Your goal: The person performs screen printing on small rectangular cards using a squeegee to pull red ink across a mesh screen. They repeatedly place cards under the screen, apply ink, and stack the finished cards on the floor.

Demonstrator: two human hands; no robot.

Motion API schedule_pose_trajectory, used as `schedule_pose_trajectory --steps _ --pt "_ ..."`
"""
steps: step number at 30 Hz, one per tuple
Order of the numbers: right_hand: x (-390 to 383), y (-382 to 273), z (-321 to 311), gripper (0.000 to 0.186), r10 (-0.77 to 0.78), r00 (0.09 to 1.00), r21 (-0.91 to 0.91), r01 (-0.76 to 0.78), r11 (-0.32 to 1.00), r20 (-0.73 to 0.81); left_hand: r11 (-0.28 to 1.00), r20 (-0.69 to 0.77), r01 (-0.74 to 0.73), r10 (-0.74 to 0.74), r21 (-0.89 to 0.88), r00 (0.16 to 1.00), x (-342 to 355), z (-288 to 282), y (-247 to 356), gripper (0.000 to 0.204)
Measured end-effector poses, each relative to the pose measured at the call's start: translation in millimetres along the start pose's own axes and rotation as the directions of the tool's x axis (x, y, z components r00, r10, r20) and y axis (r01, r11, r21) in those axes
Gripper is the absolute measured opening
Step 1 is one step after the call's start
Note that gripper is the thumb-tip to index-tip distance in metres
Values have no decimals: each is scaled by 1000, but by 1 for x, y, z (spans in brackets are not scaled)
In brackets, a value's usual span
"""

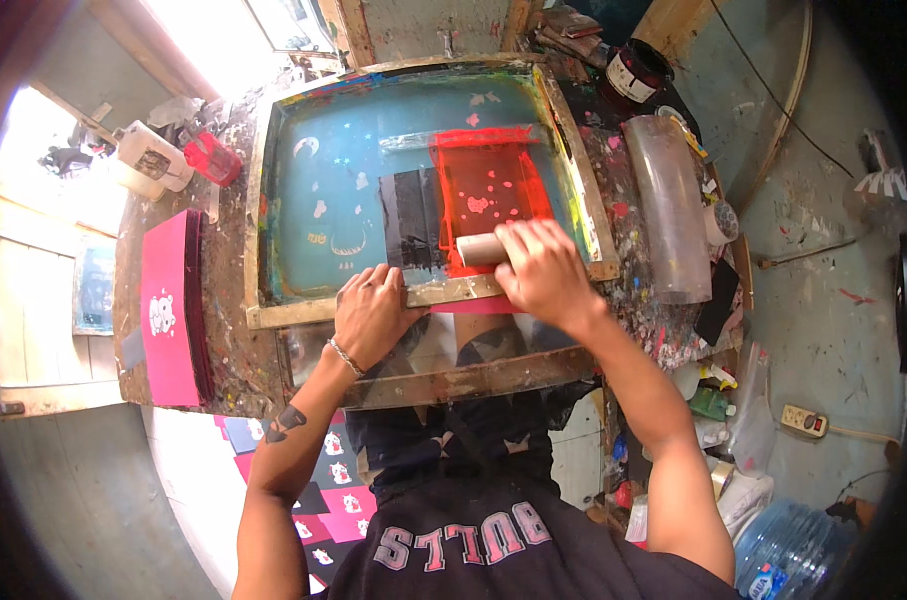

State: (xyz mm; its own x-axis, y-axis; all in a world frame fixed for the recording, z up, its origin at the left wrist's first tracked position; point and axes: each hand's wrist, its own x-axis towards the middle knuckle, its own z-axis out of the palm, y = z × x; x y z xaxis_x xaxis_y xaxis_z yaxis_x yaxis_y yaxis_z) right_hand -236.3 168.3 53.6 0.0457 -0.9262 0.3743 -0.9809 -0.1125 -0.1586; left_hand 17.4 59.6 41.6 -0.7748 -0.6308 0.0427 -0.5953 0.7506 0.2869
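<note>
A wooden-framed printing screen with blue-green mesh lies in front of me on the worktable. My left hand wraps over its near rail, fingers on the inner side. My right hand is closed round a short squeegee with a pale wooden handle, near the rail. Beyond it, bright red ink coats a rectangle of mesh with small pink open shapes. Black tape covers the strip to its left. A sliver of pink sheet shows under the near rail; the rest is hidden.
A stack of pink sheets sits at the table's left, with a white bottle and a red container behind. A clear cylinder lies right, near a dark jar. Printed cards spread below.
</note>
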Motion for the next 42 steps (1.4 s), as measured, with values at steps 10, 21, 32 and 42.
schedule_pose_trajectory --steps 10,21,32,42 --pt "51 29 -18 32 34 922 164 -105 981 386 995 128 -2 -10 96 992 6 -2 5 50" --pt "133 102 32 33 -5 999 -47 7 999 48 998 92 9 -14 58 996 8 -4 6 46" --pt "81 50 31 31 21 1000 -24 -21 1000 13 999 112 29 -32 34 993 2 -3 2 49" --pt "-5 -12 -9 24 -46 997 -109 39 993 -60 997 -8 -38 38 -62 999 7 -18 0 43"
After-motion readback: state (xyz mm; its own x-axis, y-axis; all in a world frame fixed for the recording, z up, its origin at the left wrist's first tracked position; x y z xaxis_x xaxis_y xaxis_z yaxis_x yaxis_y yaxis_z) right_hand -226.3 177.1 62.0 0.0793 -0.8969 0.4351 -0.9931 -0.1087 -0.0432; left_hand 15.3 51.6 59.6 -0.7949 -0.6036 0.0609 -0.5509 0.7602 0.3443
